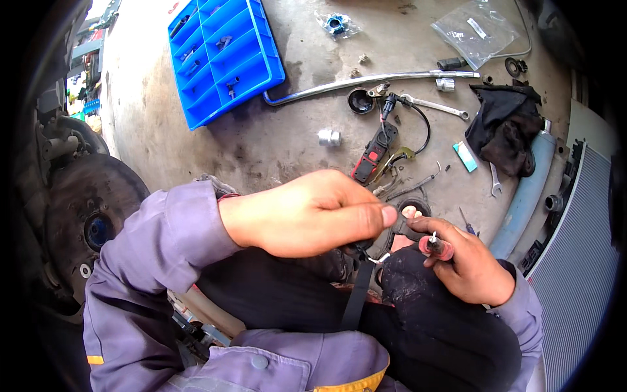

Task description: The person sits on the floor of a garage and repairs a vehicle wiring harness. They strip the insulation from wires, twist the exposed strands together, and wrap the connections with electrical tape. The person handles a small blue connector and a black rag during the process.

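Note:
Over my lap, my left hand (320, 212) is closed, thumb pressed against the curled fingers. From beneath it hangs a flat black strip (356, 297), which looks like tape. A short pale wire end (379, 259) shows beside the strip; most of what the fingers grip is hidden. To the right, my right hand (467, 264) wraps around a red-handled tool (436, 248), seen nearly end-on with a small pale tip. The tool's exact kind does not show. Behind the hands, partly covered, lies a round black part (413, 208) on the floor.
A blue divided tray (241, 62) with small parts lies far left. Beyond my hands are a red-black power tool (375, 153), a long metal bar (366, 81), a wrench (437, 108), a socket (329, 137) and black cloth (506, 127). A radiator (581, 261) borders the right; a brake disc (91, 215), the left.

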{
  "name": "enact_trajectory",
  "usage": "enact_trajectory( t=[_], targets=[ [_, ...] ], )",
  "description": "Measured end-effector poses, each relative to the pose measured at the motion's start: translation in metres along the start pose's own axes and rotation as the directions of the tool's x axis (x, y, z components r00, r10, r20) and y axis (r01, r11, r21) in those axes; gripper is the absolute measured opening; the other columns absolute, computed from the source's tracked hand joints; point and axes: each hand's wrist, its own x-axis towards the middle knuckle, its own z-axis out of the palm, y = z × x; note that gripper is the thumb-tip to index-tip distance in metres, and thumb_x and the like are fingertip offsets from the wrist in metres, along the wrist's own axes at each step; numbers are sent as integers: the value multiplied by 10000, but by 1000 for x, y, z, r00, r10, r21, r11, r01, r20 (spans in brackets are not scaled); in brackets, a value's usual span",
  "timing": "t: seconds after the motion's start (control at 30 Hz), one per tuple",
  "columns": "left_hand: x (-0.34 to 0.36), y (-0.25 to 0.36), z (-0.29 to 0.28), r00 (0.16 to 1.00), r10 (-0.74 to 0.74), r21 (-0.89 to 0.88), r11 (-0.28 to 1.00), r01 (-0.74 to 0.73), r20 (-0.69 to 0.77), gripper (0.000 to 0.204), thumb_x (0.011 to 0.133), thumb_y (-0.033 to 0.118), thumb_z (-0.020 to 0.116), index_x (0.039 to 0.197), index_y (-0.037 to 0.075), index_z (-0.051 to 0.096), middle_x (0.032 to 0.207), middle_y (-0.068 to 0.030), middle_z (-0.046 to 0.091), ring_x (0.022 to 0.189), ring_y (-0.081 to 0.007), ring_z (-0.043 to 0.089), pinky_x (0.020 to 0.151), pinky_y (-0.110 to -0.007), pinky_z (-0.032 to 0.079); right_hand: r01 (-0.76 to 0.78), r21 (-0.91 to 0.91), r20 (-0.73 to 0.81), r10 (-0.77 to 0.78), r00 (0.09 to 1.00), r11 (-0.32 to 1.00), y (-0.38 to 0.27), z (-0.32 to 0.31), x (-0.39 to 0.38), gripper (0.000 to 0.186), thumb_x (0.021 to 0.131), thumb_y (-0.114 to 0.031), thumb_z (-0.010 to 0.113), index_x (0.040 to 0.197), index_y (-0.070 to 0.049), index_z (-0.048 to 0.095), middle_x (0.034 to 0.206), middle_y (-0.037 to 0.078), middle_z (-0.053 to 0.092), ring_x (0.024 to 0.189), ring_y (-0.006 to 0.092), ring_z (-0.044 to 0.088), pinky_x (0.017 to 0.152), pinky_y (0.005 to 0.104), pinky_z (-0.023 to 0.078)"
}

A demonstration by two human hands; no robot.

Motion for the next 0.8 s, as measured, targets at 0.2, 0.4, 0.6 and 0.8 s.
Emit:
enact_trajectory(
  t=[0.2,0.4,0.6,0.8],
  targets=[
    [8,8,12,999,26,-21,999,-26,22,463,1068,333,495,798,-22,622,635,-10,467,641,-83,418,578,-302,390,49,-131,6,-48,999,990,-4,0,6,503,791,97,634,1262,-17,498,1135,218,613,1032,424,618,840,430,517],
    [10,13,13,994,-104,4,995,105,-24,493,1062,343,513,742,-24,590,608,-5,435,620,-74,391,551,-306,378,130,-304,23,-129,991,944,-2,-1,10,508,759,87,635,1243,24,494,1150,248,600,1037,432,609,872,455,508],
    [13,9,16,999,-40,195,980,46,-37,542,1058,364,518,707,-44,575,562,-55,439,574,-106,397,540,-339,398,114,-419,113,-73,991,901,-5,0,9,519,770,59,624,1267,56,476,1237,336,563,1143,459,581,958,454,503],
    [15,10,15,994,-111,218,970,111,-13,576,1050,402,522,700,-51,584,551,-98,472,551,-132,410,538,-352,410,78,-440,156,-9,988,895,-9,-1,10,527,785,45,615,1288,73,459,1288,377,530,1178,477,566,990,453,499]
  ],
)
